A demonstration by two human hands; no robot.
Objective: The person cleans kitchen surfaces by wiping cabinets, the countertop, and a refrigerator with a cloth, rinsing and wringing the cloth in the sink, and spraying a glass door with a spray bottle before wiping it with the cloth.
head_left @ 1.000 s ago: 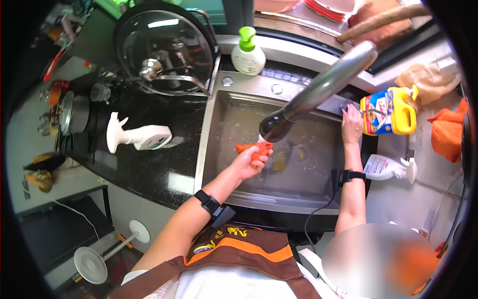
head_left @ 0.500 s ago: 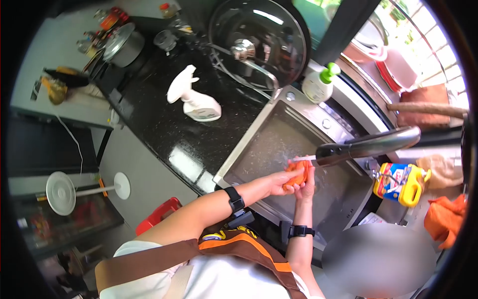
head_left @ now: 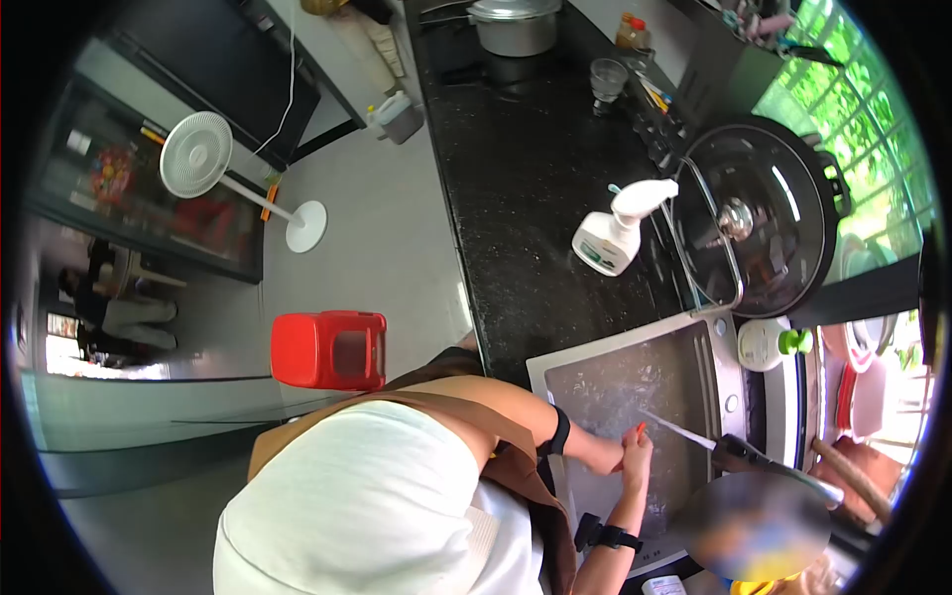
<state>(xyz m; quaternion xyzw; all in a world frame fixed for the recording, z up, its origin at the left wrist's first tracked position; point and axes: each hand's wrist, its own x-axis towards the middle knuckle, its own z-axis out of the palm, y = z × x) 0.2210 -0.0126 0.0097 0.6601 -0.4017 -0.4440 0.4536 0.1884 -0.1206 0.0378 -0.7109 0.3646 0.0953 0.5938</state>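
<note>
My left hand (head_left: 617,456) and my right hand (head_left: 637,458) are pressed together over the sink (head_left: 555,365), fingers closed round an orange cloth. Only a small tip of the orange cloth (head_left: 642,427) shows above the fingers; the rest is hidden in the hands. From the faucet (head_left: 739,452) on the right, a stream of water runs into the sink just past the hands, and the basin surface looks wet.
A white spray bottle (head_left: 607,243) stands on the black counter (head_left: 526,169). Beyond the sink are a green-topped pump bottle (head_left: 762,344) and a large glass lid (head_left: 764,213) in a rack. A red stool (head_left: 327,350) and a fan (head_left: 196,156) stand on the floor; a person (head_left: 129,307) is far left.
My right hand left the faucet side and joined my left hand at the orange cloth. The camera view has swung left, bringing the floor and red stool into sight.
</note>
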